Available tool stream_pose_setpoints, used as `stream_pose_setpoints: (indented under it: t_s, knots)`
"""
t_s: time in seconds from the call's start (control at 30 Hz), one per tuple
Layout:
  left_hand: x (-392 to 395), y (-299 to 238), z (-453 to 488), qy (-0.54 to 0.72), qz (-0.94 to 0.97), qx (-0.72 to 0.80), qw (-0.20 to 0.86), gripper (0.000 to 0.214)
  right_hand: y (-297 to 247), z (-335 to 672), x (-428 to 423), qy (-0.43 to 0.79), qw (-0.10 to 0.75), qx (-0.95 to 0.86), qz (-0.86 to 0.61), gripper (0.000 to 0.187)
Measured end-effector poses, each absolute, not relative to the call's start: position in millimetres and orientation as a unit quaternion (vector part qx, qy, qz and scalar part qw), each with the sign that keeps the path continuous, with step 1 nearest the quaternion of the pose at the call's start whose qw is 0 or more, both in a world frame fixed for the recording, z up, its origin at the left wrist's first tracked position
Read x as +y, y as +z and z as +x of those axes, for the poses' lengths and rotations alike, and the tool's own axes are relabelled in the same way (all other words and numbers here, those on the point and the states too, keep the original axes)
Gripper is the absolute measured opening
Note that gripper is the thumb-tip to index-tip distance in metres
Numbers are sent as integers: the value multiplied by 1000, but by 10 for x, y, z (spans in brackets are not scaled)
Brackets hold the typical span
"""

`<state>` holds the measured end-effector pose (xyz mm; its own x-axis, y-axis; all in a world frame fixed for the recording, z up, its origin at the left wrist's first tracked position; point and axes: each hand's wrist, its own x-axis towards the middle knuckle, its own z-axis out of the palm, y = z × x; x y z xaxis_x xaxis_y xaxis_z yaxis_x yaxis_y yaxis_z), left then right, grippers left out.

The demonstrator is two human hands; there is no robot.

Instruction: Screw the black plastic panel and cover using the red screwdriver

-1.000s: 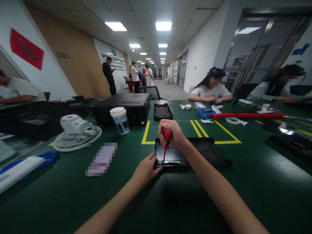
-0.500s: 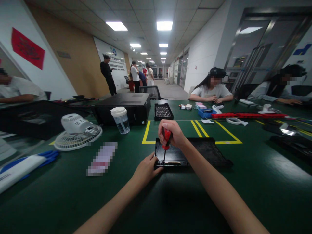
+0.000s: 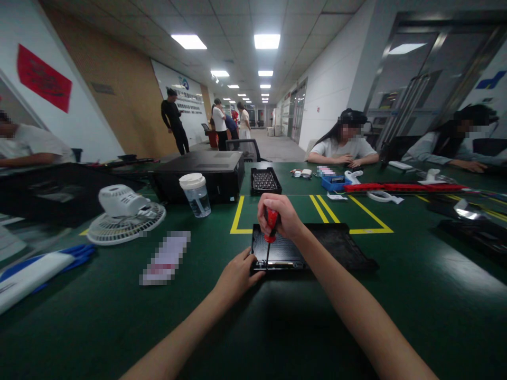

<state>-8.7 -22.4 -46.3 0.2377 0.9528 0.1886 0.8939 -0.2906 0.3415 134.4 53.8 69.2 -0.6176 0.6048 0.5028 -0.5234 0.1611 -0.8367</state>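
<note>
My right hand (image 3: pixel 279 215) is closed round the red handle of a screwdriver (image 3: pixel 270 228), held upright with its tip down on the near left corner of a flat black device (image 3: pixel 317 248) lying on the green table. My left hand (image 3: pixel 237 274) rests against the device's near left edge, its fingers curled onto the corner beside the screwdriver tip.
A white fan (image 3: pixel 124 214) lies left, with a lidded plastic cup (image 3: pixel 195 195) and a black box (image 3: pixel 206 174) behind. A black tray of small parts (image 3: pixel 264 181) sits beyond yellow floor-tape lines (image 3: pixel 241 214). People sit at the far side and left; others stand in the corridor.
</note>
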Motion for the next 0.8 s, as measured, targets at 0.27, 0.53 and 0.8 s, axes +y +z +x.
stream_pose_setpoints:
  t_s: [0.27, 0.53, 0.8]
  knots:
    - [-223, -457, -90, 186, 781, 590, 89, 29, 699, 1354, 540, 644, 438, -626, -38, 20]
    - [-225, -460, -86, 186, 782, 588, 86, 29, 685, 1343, 556, 646, 444, -620, -29, 20]
    - [-246, -424, -74, 183, 778, 594, 87, 27, 677, 1333, 530, 641, 438, -629, -30, 20]
